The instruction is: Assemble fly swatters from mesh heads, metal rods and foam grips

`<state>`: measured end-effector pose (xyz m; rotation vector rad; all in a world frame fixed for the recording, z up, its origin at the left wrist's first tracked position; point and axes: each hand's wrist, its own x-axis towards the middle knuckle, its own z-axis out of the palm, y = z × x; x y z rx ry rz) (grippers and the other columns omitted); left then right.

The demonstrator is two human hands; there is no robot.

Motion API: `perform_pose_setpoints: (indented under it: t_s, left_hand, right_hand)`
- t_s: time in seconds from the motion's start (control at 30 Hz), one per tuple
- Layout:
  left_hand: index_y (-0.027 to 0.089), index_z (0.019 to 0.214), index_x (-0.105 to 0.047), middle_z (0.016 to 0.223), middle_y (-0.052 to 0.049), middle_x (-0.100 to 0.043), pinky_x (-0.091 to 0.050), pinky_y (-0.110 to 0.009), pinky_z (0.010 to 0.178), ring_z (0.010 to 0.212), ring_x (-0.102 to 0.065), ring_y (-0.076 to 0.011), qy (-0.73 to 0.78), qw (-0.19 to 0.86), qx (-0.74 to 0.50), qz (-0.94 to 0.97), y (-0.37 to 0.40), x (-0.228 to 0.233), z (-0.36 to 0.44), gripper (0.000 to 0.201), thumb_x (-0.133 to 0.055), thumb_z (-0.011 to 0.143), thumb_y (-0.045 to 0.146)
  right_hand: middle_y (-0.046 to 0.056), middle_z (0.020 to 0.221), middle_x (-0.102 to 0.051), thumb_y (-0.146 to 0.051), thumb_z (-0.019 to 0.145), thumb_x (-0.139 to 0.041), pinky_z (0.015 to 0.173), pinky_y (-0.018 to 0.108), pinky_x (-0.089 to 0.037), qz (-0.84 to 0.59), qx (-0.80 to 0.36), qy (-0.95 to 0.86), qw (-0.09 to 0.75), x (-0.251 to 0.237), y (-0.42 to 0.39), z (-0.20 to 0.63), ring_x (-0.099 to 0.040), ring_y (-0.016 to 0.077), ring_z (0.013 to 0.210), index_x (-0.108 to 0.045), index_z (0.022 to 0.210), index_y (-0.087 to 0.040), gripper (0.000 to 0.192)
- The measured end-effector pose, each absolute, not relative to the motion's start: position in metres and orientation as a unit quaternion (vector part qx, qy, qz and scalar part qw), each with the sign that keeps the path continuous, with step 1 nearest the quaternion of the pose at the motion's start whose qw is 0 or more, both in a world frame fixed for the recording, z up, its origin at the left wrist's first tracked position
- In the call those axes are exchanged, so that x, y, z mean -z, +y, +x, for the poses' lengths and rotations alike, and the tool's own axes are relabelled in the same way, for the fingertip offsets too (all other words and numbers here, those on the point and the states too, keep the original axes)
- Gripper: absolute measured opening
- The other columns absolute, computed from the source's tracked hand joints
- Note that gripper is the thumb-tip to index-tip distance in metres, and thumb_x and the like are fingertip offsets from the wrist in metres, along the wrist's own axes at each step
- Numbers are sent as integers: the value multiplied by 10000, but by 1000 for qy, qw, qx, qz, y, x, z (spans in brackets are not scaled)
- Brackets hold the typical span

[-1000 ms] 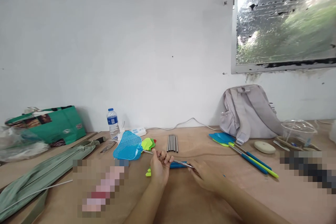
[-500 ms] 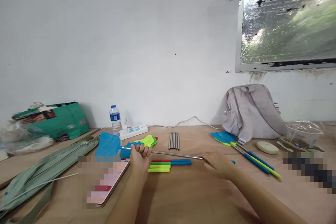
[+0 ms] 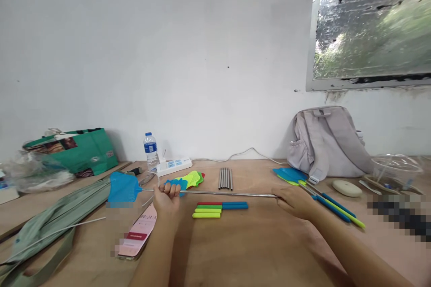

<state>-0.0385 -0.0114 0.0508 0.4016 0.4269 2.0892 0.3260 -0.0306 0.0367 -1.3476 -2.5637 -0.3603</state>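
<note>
The left hand has its fingers curled tight around the telescopic metal rod of a blue fly swatter, whose mesh head sticks out past the knuckles. The right hand pinches the rod's far end, fingers pressed together. Between the two hands, just below the rod, coloured handle grips lie on the tabletop.

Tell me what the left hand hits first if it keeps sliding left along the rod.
Likely the blue swatter head: the left hand grips the metal rod a short way right of it, nothing showing between. Depth is unclear.
</note>
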Motion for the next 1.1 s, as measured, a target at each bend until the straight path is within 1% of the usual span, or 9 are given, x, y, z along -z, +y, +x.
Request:
perform_pose_setpoints:
  t_s: [0.17, 0.33, 0.5, 0.63, 0.73, 0.87, 0.93, 1.1]
  left_hand:
    - [184, 520, -189, 375, 81, -176, -163, -222, 368, 306, -163, -67, 167, 460, -855, 169, -12, -51, -43, 420, -229, 911, 332]
    - [188, 522, -186, 384, 85, -174, -157, -223, 362, 309, -159, -66, 164, 449, -860, 180, -13, -53, -50, 418, -242, 909, 335]
    - [187, 520, -197, 377, 81, -140, -161, -213, 353, 301, -155, -70, 145, 452, -863, 174, -13, -54, -57, 421, -176, 920, 317]
    - [185, 524, -184, 381, 83, -121, -157, -208, 350, 296, -145, -66, 128, 453, -864, 181, -12, -53, -61, 421, -185, 919, 331]
    - [183, 522, -181, 375, 80, -123, -155, -208, 347, 296, -141, -68, 125, 453, -864, 181, -12, -53, -61, 427, -175, 919, 339]
    - [182, 519, -183, 370, 78, -141, -164, -206, 348, 297, -148, -69, 129, 462, -860, 177, -14, -55, -60, 429, -166, 920, 332]
    - [181, 516, -192, 369, 78, -144, -167, -204, 348, 299, -147, -69, 130, 463, -859, 175, -14, -55, -59, 432, -169, 920, 331]
    - [182, 509, -213, 380, 78, -122, -165, -205, 348, 306, -132, -73, 106, 464, -859, 189, -12, -51, -62, 431, -178, 916, 320]
  right_hand:
    - [2, 619, -596, -165, 709, -391, 493, 255, -189, -481, 151, -855, 121, -30, -26, 337, -516, 139, 564, -465, 620, -200, 121]
    - [-3, 555, -578, -181, 679, -409, 485, 264, -140, -503, 178, -836, 125, -29, -24, 349, -494, 131, 510, -448, 567, -199, 120]
    - [11, 540, -586, -212, 695, -410, 490, 266, -135, -528, 209, -815, 119, -31, -27, 362, -498, 138, 493, -452, 553, -205, 148]
    - [15, 524, -582, -224, 699, -406, 489, 268, -139, -525, 223, -809, 142, -32, -29, 371, -501, 141, 481, -454, 548, -205, 159]
    - [15, 511, -576, -230, 700, -409, 486, 264, -139, -526, 236, -802, 156, -32, -30, 378, -498, 137, 473, -460, 543, -203, 167]
    - [17, 517, -582, -225, 700, -414, 483, 261, -139, -534, 257, -793, 141, -30, -30, 386, -501, 134, 473, -476, 555, -204, 159]
    - [17, 520, -581, -230, 705, -413, 482, 260, -143, -532, 260, -794, 138, -28, -29, 388, -504, 135, 475, -479, 565, -204, 157]
    - [10, 532, -579, -241, 712, -415, 484, 258, -170, -522, 245, -800, 168, -26, -30, 387, -514, 132, 492, -473, 575, -207, 153]
